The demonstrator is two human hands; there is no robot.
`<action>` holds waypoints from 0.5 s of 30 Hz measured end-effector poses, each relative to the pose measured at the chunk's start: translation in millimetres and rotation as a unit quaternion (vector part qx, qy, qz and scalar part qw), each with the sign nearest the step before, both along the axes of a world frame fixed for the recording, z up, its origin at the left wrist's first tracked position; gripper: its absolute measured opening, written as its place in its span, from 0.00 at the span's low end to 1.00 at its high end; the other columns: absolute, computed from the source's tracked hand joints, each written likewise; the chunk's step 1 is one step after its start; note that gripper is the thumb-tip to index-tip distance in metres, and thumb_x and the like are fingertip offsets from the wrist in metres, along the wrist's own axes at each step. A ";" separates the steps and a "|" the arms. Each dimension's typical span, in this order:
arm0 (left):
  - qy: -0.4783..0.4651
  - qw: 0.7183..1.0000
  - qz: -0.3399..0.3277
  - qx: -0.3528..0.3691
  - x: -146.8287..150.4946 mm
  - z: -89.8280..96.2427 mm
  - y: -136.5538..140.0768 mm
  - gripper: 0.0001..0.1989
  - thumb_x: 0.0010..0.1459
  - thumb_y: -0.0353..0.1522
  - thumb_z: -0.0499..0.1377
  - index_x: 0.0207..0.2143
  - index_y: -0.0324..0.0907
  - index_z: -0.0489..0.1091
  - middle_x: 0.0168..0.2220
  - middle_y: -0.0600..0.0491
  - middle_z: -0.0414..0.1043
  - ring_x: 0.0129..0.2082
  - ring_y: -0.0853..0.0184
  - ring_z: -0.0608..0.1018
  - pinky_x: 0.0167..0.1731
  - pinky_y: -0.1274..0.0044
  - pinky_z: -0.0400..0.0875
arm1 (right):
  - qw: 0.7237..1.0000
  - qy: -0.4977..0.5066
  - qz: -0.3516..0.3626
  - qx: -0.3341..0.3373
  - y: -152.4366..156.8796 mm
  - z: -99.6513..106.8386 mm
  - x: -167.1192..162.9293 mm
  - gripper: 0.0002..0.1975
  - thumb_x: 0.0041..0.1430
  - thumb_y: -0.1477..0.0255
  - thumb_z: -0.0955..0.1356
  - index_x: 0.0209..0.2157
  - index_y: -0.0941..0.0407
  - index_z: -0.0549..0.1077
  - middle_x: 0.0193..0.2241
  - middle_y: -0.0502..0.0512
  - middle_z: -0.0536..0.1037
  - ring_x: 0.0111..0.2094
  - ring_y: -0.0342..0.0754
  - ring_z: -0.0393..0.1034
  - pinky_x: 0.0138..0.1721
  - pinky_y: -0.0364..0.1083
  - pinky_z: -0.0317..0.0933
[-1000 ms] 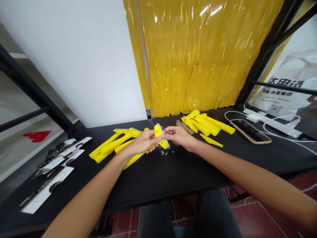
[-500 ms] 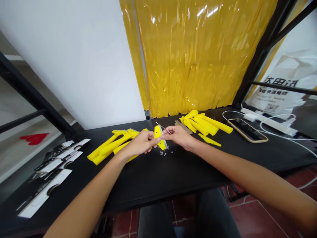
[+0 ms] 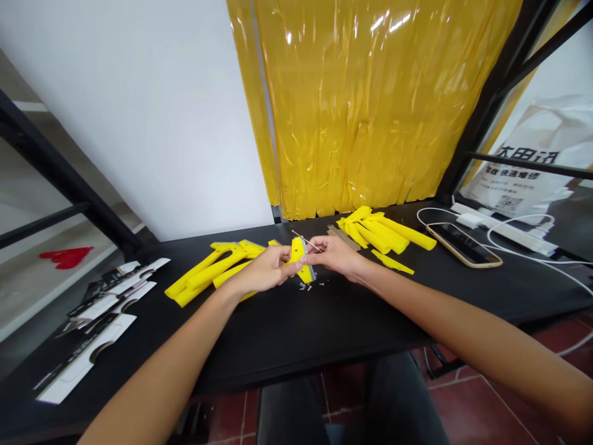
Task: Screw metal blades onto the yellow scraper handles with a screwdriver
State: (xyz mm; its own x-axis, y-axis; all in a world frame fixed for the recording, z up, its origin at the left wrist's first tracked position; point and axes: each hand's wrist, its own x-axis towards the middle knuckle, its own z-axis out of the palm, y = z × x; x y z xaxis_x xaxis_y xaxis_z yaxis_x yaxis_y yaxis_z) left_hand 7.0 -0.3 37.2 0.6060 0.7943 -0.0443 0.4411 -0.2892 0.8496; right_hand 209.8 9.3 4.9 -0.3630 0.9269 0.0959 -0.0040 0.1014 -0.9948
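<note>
Over the middle of the table, my left hand (image 3: 266, 267) is closed around a yellow plastic scraper (image 3: 296, 252) with a metal blade along its right side. Fingers of my right hand (image 3: 334, 253) pinch at the blade side of that scraper. A thin metal rod (image 3: 301, 237), perhaps a screwdriver shaft, slants up and left from the same right hand; its other end is hidden. Just below the scraper lie several small screws (image 3: 304, 287). Behind my left wrist rest several yellow scrapers with blades (image 3: 204, 275).
Yellow handles (image 3: 382, 232) are piled at the back right, with a loose yellow piece (image 3: 393, 262) and metal blades (image 3: 343, 237) beside them. A phone (image 3: 463, 244), white cables and a power strip (image 3: 504, 228) lie farther right. Cardboard sleeves (image 3: 88, 358) cover the left end.
The scraper has shifted slightly right and turned a little in my hands. Both hands keep their grip, and the rod stays in my right fingers.
</note>
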 end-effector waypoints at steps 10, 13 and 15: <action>-0.006 1.000 0.000 0.000 0.0 -5.1 3.4 0.14 0.59 0.41 0.62 0.35 0.39 0.68 0.25 0.57 0.66 0.18 0.74 0.66 0.18 0.80 0.58 | 1.000 0.001 0.002 0.018 1.8 0.0 1.7 0.19 0.42 0.63 0.79 0.27 0.56 0.70 0.24 0.46 0.72 0.26 0.40 0.63 0.28 0.42 0.55; -0.017 1.000 -0.008 -0.001 -0.7 -7.6 4.6 0.13 0.59 0.40 0.62 0.38 0.39 0.68 0.25 0.57 0.66 0.19 0.74 0.66 0.18 0.80 0.58 | 1.000 0.000 0.005 0.017 1.5 -0.3 1.2 0.18 0.40 0.65 0.80 0.27 0.57 0.71 0.25 0.47 0.74 0.27 0.40 0.64 0.29 0.42 0.57; -0.026 1.000 -0.016 -0.008 -0.8 -7.2 4.5 0.12 0.60 0.39 0.62 0.38 0.39 0.68 0.25 0.58 0.65 0.19 0.75 0.65 0.19 0.80 0.57 | 1.000 -0.003 0.001 0.016 1.4 -0.2 0.9 0.19 0.38 0.66 0.80 0.27 0.57 0.71 0.25 0.47 0.74 0.27 0.40 0.64 0.29 0.42 0.56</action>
State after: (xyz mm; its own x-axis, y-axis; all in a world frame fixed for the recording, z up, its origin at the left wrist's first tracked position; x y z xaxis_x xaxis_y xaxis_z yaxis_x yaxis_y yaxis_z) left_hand 6.2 4.1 30.0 0.6328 0.7739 -0.0252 0.3877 -0.2885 0.8755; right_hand 210.7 10.7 4.8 -0.3652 0.9226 0.1242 0.0010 0.1338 -0.9910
